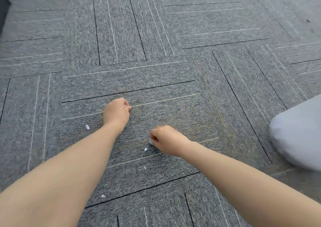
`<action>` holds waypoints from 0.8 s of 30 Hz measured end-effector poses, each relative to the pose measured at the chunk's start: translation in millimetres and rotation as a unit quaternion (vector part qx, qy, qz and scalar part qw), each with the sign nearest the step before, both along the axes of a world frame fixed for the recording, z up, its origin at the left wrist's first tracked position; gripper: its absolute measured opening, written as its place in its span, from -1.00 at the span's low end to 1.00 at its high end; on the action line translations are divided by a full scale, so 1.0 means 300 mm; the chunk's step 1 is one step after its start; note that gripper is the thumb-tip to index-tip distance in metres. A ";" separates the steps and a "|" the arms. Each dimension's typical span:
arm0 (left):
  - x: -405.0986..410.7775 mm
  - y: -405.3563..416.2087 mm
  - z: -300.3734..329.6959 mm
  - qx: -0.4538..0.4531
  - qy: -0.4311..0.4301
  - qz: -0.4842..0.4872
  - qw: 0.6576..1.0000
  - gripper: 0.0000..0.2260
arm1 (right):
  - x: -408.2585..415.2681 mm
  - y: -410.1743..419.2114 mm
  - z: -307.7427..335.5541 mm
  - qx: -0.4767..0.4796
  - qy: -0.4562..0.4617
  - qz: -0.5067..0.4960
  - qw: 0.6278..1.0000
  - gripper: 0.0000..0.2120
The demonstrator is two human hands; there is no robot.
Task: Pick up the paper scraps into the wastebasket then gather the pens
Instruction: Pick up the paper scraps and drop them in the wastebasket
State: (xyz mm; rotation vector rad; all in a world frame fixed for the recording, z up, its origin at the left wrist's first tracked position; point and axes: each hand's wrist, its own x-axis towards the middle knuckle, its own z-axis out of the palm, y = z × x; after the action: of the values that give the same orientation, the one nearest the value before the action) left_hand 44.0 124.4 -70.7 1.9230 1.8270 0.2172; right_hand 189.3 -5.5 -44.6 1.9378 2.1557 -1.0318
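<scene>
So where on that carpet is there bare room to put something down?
Free: the carpet beyond the left hand, and the stretch between the right hand and the grey fabric. Crowded: paper scraps lie around and between the forearms.

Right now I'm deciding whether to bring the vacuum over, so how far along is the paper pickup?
Midway, it seems. The left hand pinches a white bit at its fingertips, and the right hand pinches a scrap at the carpet. Still lying loose: a scrap by the left wrist, two between the forearms, and one near the left forearm. No wastebasket or pens are in view.
</scene>
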 end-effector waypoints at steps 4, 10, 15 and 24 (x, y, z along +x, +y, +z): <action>0.010 0.000 0.006 -0.009 0.029 -0.020 0.999 -0.86 | -0.023 -0.001 -0.016 0.013 -0.016 0.005 1.000 -0.89; -0.121 -0.078 0.030 0.007 -0.080 -0.002 0.997 -0.87 | -0.049 0.003 -0.022 0.011 -0.038 0.038 0.998 -0.92; -0.262 -0.172 0.050 0.057 -0.085 -0.013 0.995 -0.87 | -0.066 -0.020 -0.003 0.013 -0.009 0.067 0.998 -0.86; -0.352 -0.405 -0.017 0.077 0.086 -0.082 0.990 -0.70 | -0.105 -0.064 -0.044 0.048 -0.058 0.104 0.992 -0.80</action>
State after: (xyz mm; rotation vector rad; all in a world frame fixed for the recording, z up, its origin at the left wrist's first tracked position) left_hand -61.7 3.1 -75.7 2.2501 1.7902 0.1457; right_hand 157.8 -24.6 -57.7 1.7144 2.3190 -0.7770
